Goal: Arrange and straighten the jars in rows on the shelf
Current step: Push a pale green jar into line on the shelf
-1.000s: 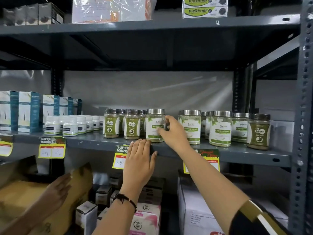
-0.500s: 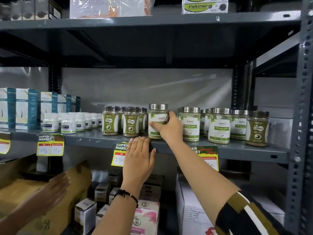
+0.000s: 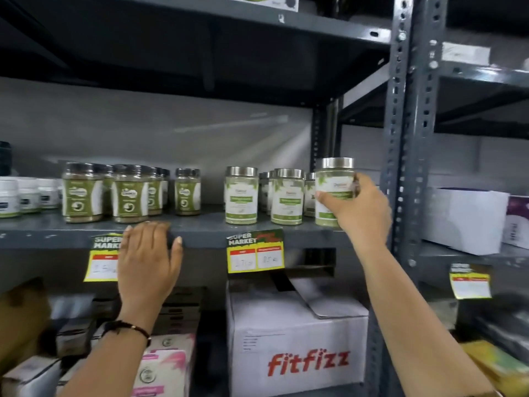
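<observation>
Grey steel shelf [image 3: 200,229] holds rows of jars. Your right hand [image 3: 357,209] is wrapped around a silver-lidded jar [image 3: 333,190] at its right end; your left hand [image 3: 147,259] lies flat, fingers spread, on the front edge.

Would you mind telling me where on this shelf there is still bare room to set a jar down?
Bare shelf shows between the lone dark-lidded jar and the first silver-lidded jar. The strip along the front edge is also free. The dark-lidded cluster at left and the silver-lidded group by the right hand are crowded.
</observation>
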{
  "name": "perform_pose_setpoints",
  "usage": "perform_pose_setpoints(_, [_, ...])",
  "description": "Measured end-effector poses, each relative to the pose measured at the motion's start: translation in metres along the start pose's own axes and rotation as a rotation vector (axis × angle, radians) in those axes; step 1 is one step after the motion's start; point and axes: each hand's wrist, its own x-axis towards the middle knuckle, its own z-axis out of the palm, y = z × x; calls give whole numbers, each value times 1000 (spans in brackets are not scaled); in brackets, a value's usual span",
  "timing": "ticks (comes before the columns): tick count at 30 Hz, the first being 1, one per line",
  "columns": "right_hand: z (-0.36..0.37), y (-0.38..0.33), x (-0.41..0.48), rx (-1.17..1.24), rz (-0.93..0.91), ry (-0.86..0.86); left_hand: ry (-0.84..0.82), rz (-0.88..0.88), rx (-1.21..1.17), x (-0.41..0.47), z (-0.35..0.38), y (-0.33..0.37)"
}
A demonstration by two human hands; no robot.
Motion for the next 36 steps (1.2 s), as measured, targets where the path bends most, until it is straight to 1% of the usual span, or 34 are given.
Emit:
perform_pose_setpoints(2, [-5,17,9,-152,8,90,8,1,-4,0,0,1])
perform_pose_setpoints(4, [-4,29,15,-256,6,133,-1,4,-6,0,0,2])
perform_pose_setpoints(6, [0,36,17,-333,-7,145,-9,18,3,0,-1,0])
perform_pose_setpoints(10, [9,39,16,-412,-47,155,-3,60,4,0,-2,-4])
perform_pose_setpoints(13, [14,39,16,-441,-73,133,-5,69,5,0,-4,-4])
perform_pose_setpoints(20, [28,37,24,-456,-56,36,-37,50,-5,0,-6,-2])
perform_pose_setpoints(27, [35,42,28,-431,-52,24,-54,55,-9,1,-9,-2])
perform_pose_setpoints(29, [34,39,24,-413,-45,63,-58,55,-7,1,-9,-2])
perform_pose_setpoints(30, [34,36,23,-395,-77,114,-58,56,-6,1,-9,-2])
perform_pose_setpoints(31, [35,31,24,-379,-163,183,-57,57,-5,1,-8,-2])
perform_pose_setpoints(33, [41,19,28,-409,-465,343,-49,57,-4,0,-8,-2])
perform_pose_setpoints(34, [45,13,34,-454,-591,384,-49,55,-2,0,-7,-2])
perform_pose_setpoints(35, [48,7,42,-503,-656,345,-54,50,-1,1,-7,-2])
perform_pose_setpoints(36, [50,2,51,-550,-671,248,-60,45,0,1,-6,-2])
